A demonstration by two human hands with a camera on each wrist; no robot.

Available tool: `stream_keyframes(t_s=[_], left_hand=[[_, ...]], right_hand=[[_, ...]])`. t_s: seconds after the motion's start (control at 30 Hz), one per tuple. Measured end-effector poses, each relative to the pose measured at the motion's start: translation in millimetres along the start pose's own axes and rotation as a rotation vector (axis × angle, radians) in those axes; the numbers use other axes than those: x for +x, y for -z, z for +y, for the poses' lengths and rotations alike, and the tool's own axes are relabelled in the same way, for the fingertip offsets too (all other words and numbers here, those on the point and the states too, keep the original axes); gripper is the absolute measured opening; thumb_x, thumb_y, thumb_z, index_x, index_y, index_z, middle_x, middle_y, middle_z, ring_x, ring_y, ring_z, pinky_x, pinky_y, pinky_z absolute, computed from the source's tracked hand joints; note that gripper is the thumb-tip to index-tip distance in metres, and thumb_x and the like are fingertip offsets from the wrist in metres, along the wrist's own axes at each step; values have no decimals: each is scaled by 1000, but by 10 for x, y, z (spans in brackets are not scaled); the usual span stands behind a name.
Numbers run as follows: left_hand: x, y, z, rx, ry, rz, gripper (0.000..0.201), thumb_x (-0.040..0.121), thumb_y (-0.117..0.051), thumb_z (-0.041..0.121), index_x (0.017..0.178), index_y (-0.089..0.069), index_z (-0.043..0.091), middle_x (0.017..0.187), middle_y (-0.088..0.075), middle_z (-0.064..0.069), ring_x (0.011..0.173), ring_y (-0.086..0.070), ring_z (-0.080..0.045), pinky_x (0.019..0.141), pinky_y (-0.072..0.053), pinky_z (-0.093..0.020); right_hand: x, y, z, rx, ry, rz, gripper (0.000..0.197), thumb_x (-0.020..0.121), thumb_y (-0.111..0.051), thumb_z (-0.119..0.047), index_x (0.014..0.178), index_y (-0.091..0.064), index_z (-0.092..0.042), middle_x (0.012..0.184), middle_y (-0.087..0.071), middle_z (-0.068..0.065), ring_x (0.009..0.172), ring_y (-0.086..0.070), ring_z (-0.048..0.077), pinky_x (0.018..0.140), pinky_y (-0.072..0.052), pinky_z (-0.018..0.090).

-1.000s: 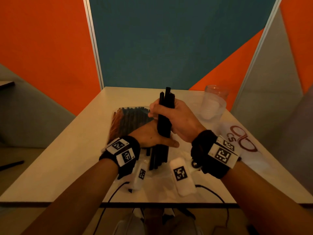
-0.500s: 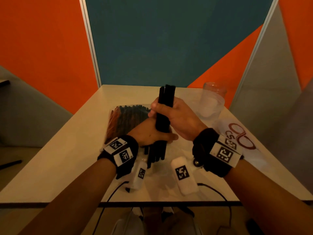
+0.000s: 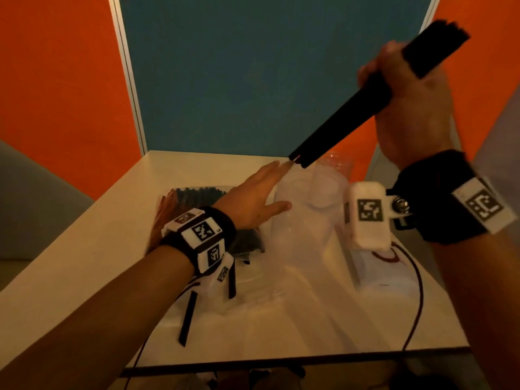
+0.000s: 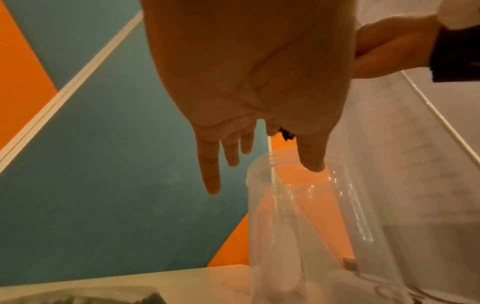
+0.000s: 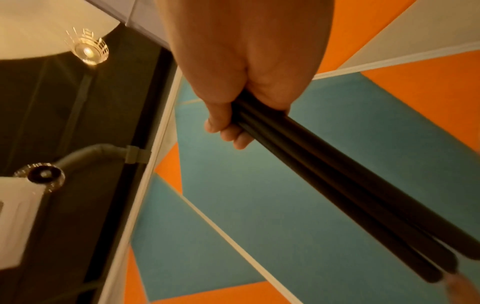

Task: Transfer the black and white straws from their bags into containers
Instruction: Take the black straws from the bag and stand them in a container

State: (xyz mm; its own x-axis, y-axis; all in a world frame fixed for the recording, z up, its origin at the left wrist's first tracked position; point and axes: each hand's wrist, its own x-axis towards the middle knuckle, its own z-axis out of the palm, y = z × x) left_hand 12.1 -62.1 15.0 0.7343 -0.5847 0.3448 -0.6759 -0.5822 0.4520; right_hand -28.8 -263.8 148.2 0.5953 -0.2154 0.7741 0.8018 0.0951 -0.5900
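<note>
My right hand (image 3: 405,88) is raised high at the upper right and grips a bundle of black straws (image 3: 346,128) (image 5: 337,185), tilted with its lower end over a clear plastic container (image 3: 301,209) (image 4: 306,226). My left hand (image 3: 261,192) (image 4: 249,92) is open, fingers straight, reaching to the container's rim; the thumb tip touches the rim in the left wrist view. A clear bag of black straws (image 3: 197,198) lies flat on the table (image 3: 84,263) behind my left wrist. No white straws are clearly visible.
A second clear container (image 3: 337,175) stands behind the first. A white sheet with a red logo (image 3: 385,266) lies at the right. Loose black straws (image 3: 187,316) lie near the front. Cables (image 3: 416,299) trail off the front edge. Orange and teal panels wall the table.
My right hand has lifted the straw bundle from the table up and to the right, tilting it. My left hand has let go of the bundle and reached forward to the container.
</note>
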Motion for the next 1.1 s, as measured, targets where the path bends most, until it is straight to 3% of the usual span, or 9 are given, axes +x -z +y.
stream_keyframes(t_s=[0.13, 0.2, 0.37, 0.57, 0.73, 0.83, 0.97, 1.03, 1.1], left_hand=[[114, -77, 32, 64, 42, -24, 51, 89, -50, 54, 133, -44, 30, 158, -13, 4, 139, -30, -19, 110, -32, -34], [151, -72, 48, 59, 58, 22, 48, 87, -50, 57, 123, -54, 25, 157, -21, 1, 138, -31, -18, 110, -30, -33], [193, -71, 33, 53, 83, 50, 48, 82, -54, 62, 114, -59, 26, 152, -32, -1, 138, -32, -17, 111, -31, -39], [187, -98, 11, -93, 103, 106, 49, 78, -64, 58, 114, -61, 25, 151, -35, 2, 134, -37, -15, 107, -39, -41], [180, -91, 26, -135, 117, 105, 50, 77, -66, 55, 115, -61, 24, 151, -34, 2, 133, -39, -16, 108, -39, -41], [173, -85, 30, -159, 110, 102, 47, 76, -68, 54, 111, -62, 24, 151, -36, 1, 134, -39, -15, 108, -39, -42], [162, -77, 50, -159, 117, 105, 45, 78, -68, 52, 113, -62, 25, 150, -37, 1, 134, -38, -14, 109, -37, -39], [136, -47, 85, -146, 120, 82, 53, 80, -66, 52, 125, -54, 28, 152, -33, 3, 135, -36, -13, 109, -35, -35], [98, -3, 116, -189, 120, 10, 76, 81, -67, 48, 144, -27, 33, 156, -23, 6, 132, -33, -7, 105, -32, -26]], right_hand=[[-152, 104, 304, -238, -116, 50, 15, 88, -61, -18, 73, -60, -19, 64, -61, -5, 69, -55, 19, 74, -44, 36], [-262, 155, 477, -318, -254, -42, 14, 86, -62, -22, 76, -58, -12, 67, -60, 3, 66, -55, 21, 72, -45, 38], [-437, 190, 752, -571, -588, -265, 22, 81, -72, -15, 92, -54, -10, 74, -66, 11, 68, -66, 26, 72, -55, 39], [-221, 43, 886, -987, -907, -370, 29, 69, -81, -32, 83, -70, -9, 89, -73, 7, 85, -69, 25, 82, -57, 39], [-168, -66, 891, -1226, -985, -468, 54, 74, -77, -40, 113, -62, -5, 116, -64, 10, 108, -61, 30, 96, -50, 42], [-176, -72, 863, -1248, -1033, -476, 52, 70, -78, -45, 104, -62, -9, 114, -65, 10, 104, -62, 30, 94, -50, 43], [-200, -45, 831, -1133, -998, -401, 37, 71, -81, -35, 80, -51, -15, 91, -61, 9, 88, -60, 28, 86, -54, 41], [-235, -53, 742, -1059, -966, -344, 34, 75, -79, -29, 85, -51, -13, 83, -56, 6, 85, -57, 28, 77, -54, 37], [-241, -41, 658, -1136, -837, -335, 30, 78, -75, -30, 97, -59, -12, 88, -60, 6, 92, -58, 29, 78, -51, 36]])
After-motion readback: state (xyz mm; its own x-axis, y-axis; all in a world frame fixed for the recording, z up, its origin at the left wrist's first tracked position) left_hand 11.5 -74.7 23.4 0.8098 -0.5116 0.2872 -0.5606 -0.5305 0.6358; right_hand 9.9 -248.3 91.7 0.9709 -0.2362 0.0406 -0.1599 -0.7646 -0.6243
